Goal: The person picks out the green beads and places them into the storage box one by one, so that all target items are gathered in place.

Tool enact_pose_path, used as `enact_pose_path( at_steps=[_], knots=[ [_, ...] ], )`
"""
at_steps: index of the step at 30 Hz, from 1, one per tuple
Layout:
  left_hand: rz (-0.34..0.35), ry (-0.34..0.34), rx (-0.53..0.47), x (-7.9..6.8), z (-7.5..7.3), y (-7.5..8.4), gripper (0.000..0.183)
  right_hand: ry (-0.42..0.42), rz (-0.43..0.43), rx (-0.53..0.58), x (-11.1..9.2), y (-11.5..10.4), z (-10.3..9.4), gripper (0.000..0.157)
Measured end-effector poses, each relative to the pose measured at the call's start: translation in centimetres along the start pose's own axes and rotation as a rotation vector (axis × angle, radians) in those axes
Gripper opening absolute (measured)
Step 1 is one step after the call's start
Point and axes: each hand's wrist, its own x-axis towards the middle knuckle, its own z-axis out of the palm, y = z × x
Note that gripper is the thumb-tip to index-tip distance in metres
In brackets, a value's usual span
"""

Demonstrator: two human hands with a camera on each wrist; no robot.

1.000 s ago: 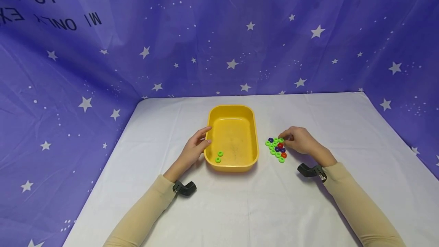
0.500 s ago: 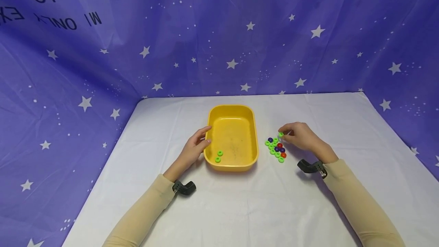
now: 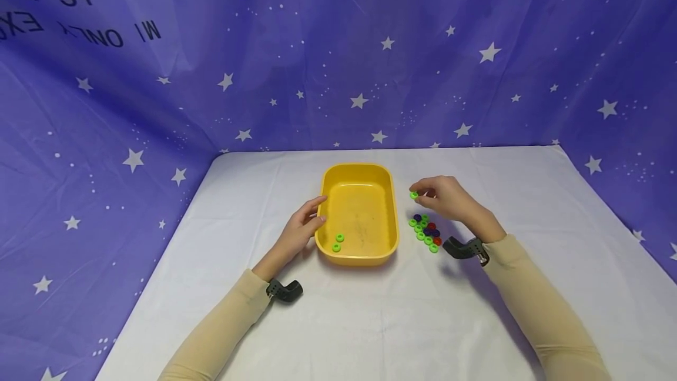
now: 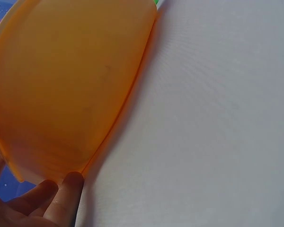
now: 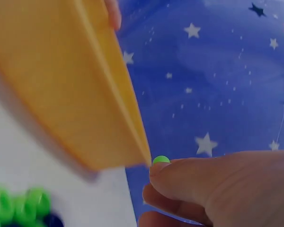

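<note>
A yellow tub [image 3: 357, 261] stands on the white table, two green ring beads [image 3: 338, 242] lying inside near its front left. My left hand [image 3: 297, 229] holds the tub's left rim; in the left wrist view its fingers [image 4: 72, 189] lie against the outer wall. Between thumb and fingertips my right hand [image 3: 446, 197] pinches a green ring bead [image 3: 414, 195], raised just right of the tub. This bead also shows as a green edge [image 5: 161, 160] at the thumb in the right wrist view. Nearer the front lies a loose pile of green, purple and red beads [image 3: 427, 232].
White cloth [image 3: 349, 322] covers the table, and a purple star-printed curtain [image 3: 338, 75] hangs behind and at both sides. Each wrist carries a black camera mount, one on the left [image 3: 285, 291] and one on the right [image 3: 462, 248].
My right hand has picked a green bead from the back of the pile, lifted it and carried it left toward the tub. The left hand and the tub have stayed in place.
</note>
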Motion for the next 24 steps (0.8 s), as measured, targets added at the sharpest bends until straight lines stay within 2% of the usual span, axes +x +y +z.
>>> enact_pose_path(
  at_steps=[13,24],
  knots=[
    [0.0,0.005,0.004,0.1,0.1,-0.4,0.053,-0.066,-0.07,0.062,2.9,-6.2,1.9,0.026],
    [0.014,0.001,0.011,-0.1,0.0,-0.2,0.054,-0.127,-0.115,0.096,4.2,-8.6,4.6,0.026]
  ],
)
